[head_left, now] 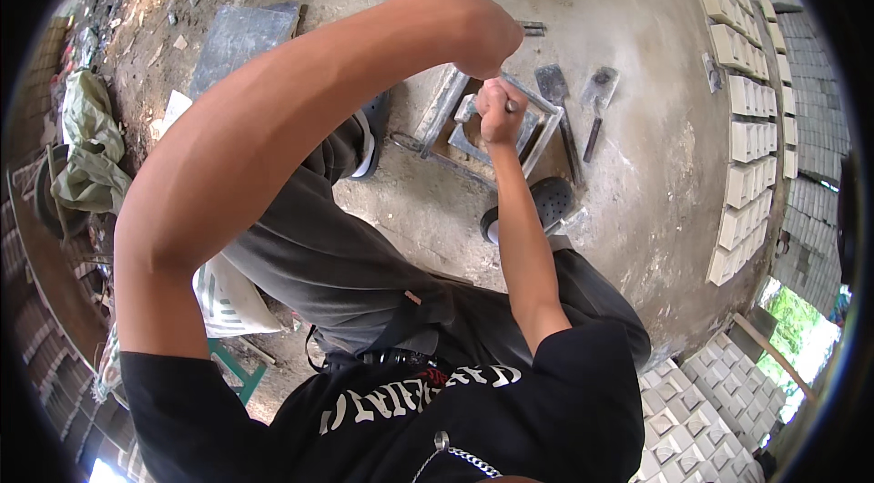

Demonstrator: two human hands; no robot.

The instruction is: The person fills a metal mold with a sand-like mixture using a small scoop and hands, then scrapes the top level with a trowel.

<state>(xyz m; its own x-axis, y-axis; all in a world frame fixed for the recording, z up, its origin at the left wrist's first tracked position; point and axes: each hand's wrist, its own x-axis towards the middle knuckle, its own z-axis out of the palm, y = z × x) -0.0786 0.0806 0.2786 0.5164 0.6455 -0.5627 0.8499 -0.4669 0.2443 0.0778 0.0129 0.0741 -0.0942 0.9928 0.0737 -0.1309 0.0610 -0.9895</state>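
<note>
My right hand [499, 110] is closed in a fist around the handle of a short tool. The handle's round end [512, 106] pokes out of the fist, and a pale block-like part [464, 108] shows beside it; its exact kind is unclear. Both are above a square metal frame [439, 110] on the ground, with a grey plate [470, 144] inside. My left arm arches across from the left, and my left hand [489, 35] bends down over the frame's far side. It is blurred and its fingers are hidden, so its grip does not show.
Two flat trowels, one dark [553, 82] and one dusty [598, 90], lie right of the frame. My shoes flank it. A dark board [241, 41] lies far left. Pale moulded blocks [751, 142] line the right; more [692, 419] are stacked lower right. A white sack [232, 301] stands left.
</note>
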